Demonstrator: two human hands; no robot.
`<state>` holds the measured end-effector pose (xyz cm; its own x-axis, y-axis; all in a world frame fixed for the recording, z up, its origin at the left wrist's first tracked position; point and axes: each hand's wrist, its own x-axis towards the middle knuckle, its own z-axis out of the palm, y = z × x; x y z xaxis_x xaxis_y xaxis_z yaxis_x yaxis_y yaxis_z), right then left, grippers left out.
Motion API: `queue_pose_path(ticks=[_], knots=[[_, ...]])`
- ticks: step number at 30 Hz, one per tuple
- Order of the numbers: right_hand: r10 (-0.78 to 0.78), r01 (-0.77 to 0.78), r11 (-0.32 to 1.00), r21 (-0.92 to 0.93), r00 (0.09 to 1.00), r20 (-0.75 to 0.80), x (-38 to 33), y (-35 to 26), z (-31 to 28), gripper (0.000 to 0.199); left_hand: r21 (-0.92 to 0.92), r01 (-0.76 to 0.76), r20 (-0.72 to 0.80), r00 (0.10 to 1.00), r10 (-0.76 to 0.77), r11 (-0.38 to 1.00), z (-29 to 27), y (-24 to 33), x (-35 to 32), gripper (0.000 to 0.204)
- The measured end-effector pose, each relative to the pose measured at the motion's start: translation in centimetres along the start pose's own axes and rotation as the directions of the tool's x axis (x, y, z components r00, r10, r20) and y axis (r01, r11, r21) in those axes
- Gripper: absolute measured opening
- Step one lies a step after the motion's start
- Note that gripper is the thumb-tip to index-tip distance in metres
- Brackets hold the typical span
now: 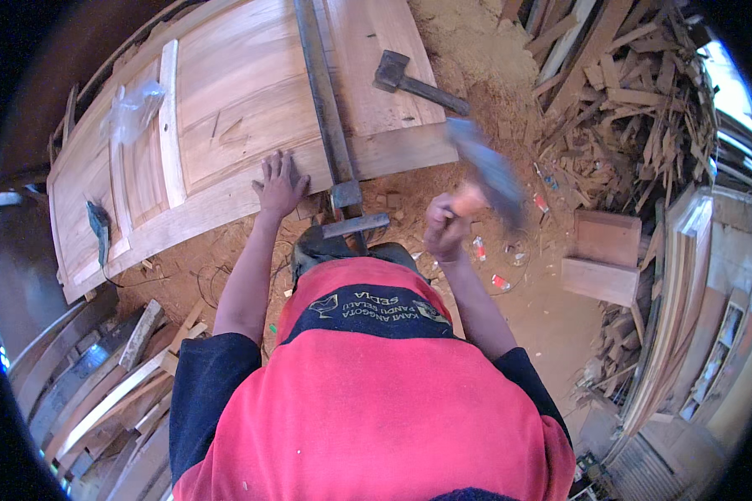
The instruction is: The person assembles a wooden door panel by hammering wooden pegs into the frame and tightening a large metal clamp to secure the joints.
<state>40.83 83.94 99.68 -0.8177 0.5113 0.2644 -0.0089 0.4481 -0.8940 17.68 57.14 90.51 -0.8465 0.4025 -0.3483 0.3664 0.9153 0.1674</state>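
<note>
So I'm counting two hands here, one big wooden panel point(251, 108), one long metal bar clamp point(322, 100) running across it, and one blurry tool with an orangey handle and a grey-blue metal part point(491, 177). One hammer point(418, 87) with a blocky dark head is lying on the panel near its right end, plus one clear plastic bag point(138, 108) and one dark corded thing point(99, 225) are sitting over on the left.

The right hand point(445, 225) is gripping the blurry tool, fingers curled closed around the handle, with the metal part sticking out beyond them, up and to the right. It's showing near the panel's right corner; can't tell if they're touching. The left hand point(282, 185) is resting on the panel's near edge, fingers spread wide and grasping nothing, with the clamp lying just beside the thumb, on its right.
</note>
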Motion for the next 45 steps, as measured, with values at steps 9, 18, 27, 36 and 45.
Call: queue_pose_path(ticks=[9,18,27,36,45], knots=[[0.081,-0.074,0.972,-0.222,0.996,0.022,1.1,0.8,0.0,0.036,0.062,-0.003,0.058,0.998,-0.001,0.998,-0.4,0.1,0.8,0.083],[0.334,-0.036,0.793,-0.609,0.861,0.384,1.6,1.8,0.4,0.025,0.087,0.001,0.074,0.997,-0.008,0.996,-0.4,0.1,0.8,0.084],[0.205,-0.139,0.900,-0.414,0.971,0.120,0.1,0.7,0.9,0.031,0.082,-0.024,0.014,1.000,0.023,0.996,0.5,-0.2,0.9,0.083],[0.068,-0.048,0.975,-0.218,0.994,0.085,-0.4,1.4,1.5,0.030,0.063,-0.013,0.034,0.999,0.011,0.998,-0.5,0.4,0.6,0.083],[0.414,-0.308,0.834,-0.457,0.898,0.151,-0.3,3.3,0.2,0.039,0.104,-0.032,0.035,0.999,0.029,0.994,0.5,-0.3,0.8,0.081]])
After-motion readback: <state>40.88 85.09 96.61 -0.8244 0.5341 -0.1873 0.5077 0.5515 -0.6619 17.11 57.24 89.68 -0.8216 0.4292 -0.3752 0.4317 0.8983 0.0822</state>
